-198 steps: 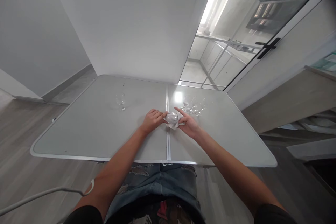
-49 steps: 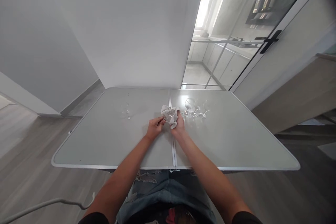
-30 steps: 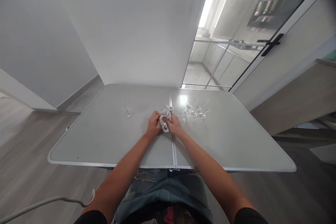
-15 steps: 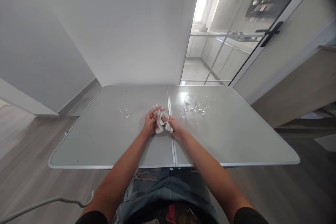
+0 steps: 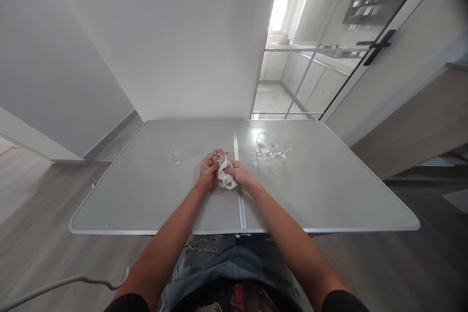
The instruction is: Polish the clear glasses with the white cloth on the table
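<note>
Left hand (image 5: 207, 173) gripping glass (image 5: 219, 154), fingers curled round it, just above table (image 5: 146, 195) near centre seam. Right hand (image 5: 237, 174) pressing white cloth (image 5: 225, 178) against glass, fingers closed on cloth. Hands touching across cloth. Three glasses (image 5: 271, 146) standing in row right of seam, well apart from hands. One small glass (image 5: 173, 153) standing left. Door handle (image 5: 376, 47) showing top right. No readable writing or labels anywhere.

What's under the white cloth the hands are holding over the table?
The white cloth is bunched between the left hand and right hand. A clear glass pokes out above it; the glass's lower part is covered.
</note>
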{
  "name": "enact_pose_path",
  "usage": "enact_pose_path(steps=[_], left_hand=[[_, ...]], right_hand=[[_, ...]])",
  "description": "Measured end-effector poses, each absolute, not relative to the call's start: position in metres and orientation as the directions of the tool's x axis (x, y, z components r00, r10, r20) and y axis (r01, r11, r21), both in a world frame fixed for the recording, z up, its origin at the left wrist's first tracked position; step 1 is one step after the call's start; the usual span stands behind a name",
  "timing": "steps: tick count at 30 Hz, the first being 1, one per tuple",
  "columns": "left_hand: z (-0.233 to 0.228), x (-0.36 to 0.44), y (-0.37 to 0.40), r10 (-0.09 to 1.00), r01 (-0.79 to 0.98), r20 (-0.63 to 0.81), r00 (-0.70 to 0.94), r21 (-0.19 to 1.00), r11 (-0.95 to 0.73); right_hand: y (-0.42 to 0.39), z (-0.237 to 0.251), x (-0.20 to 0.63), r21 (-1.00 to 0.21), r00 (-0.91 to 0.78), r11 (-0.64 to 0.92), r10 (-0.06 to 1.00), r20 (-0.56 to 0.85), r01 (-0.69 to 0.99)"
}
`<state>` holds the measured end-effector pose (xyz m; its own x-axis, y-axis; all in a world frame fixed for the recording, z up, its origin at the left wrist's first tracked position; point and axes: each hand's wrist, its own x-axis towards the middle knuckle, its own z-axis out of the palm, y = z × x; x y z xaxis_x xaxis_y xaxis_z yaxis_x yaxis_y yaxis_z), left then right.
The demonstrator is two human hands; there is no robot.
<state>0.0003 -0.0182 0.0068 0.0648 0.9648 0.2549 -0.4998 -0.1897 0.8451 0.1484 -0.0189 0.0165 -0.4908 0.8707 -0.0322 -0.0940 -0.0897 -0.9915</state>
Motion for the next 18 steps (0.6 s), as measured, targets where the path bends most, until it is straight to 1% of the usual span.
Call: enact_pose_path(steps=[2,3,4,5,6,7,8,9,10,11,12,13,14,15,16,18], left_hand=[[0.008,-0.002,-0.020,0.967,-0.493,0.229,0.111,0.858,-0.146],[0.008,-0.003,-0.021,0.967,-0.489,0.221,0.127,0.862,-0.133],[0.008,-0.003,-0.021,0.967,-0.485,0.216,0.136,0.866,-0.125],[0.008,-0.003,-0.021,0.967,-0.482,0.213,0.138,0.868,-0.122],[0.008,-0.003,-0.020,0.967,-0.480,0.214,0.136,0.868,-0.125],[0.007,-0.002,-0.019,0.968,-0.479,0.219,0.124,0.867,-0.135],[0.007,-0.001,-0.019,0.968,-0.478,0.230,0.104,0.865,-0.154],[0.006,0.000,-0.018,0.967,-0.474,0.243,0.081,0.863,-0.177],[0.006,0.001,-0.017,0.964,-0.466,0.258,0.059,0.861,-0.202],[0.005,0.001,-0.016,0.962,-0.454,0.272,0.038,0.862,-0.226],[0.004,0.002,-0.016,0.959,-0.439,0.283,0.022,0.864,-0.245],[0.004,0.003,-0.016,0.957,-0.428,0.289,0.013,0.867,-0.256],[0.003,0.003,-0.016,0.957,-0.425,0.291,0.009,0.867,-0.259],[0.003,0.003,-0.016,0.958,-0.433,0.287,0.009,0.865,-0.255],[0.002,0.003,-0.016,0.960,-0.448,0.278,0.011,0.860,-0.244],[0.001,0.003,-0.016,0.966,-0.484,0.256,0.018,0.848,-0.216]], right_hand=[[-0.019,0.020,0.152,-0.934,-0.663,-0.302,0.742,-0.105,-0.190],[-0.020,0.021,0.154,-0.910,-0.717,-0.360,0.688,-0.111,-0.205],[-0.020,0.022,0.155,-0.899,-0.748,-0.387,0.654,-0.110,-0.206],[-0.021,0.023,0.156,-0.903,-0.755,-0.382,0.647,-0.109,-0.197],[-0.021,0.023,0.156,-0.923,-0.735,-0.342,0.670,-0.108,-0.176],[-0.021,0.022,0.155,-0.956,-0.689,-0.261,0.718,-0.099,-0.134],[-0.022,0.020,0.154,-0.989,-0.615,-0.135,0.786,-0.067,-0.066],[-0.022,0.019,0.152,-0.999,-0.516,0.019,0.857,-0.003,0.038],[-0.023,0.017,0.150,-0.968,-0.408,0.174,0.909,0.088,0.178],[-0.024,0.015,0.149,-0.894,-0.313,0.297,0.930,0.192,0.335],[-0.025,0.014,0.147,-0.795,-0.248,0.372,0.926,0.284,0.478],[-0.026,0.014,0.146,-0.702,-0.213,0.409,0.911,0.354,0.583],[-0.027,0.013,0.145,-0.642,-0.194,0.423,0.897,0.398,0.639],[-0.028,0.013,0.144,-0.625,-0.186,0.431,0.889,0.419,0.651],[-0.029,0.013,0.143,-0.648,-0.183,0.435,0.889,0.420,0.625],[-0.028,0.013,0.141,-0.776,-0.191,0.418,0.908,0.373,0.472]])
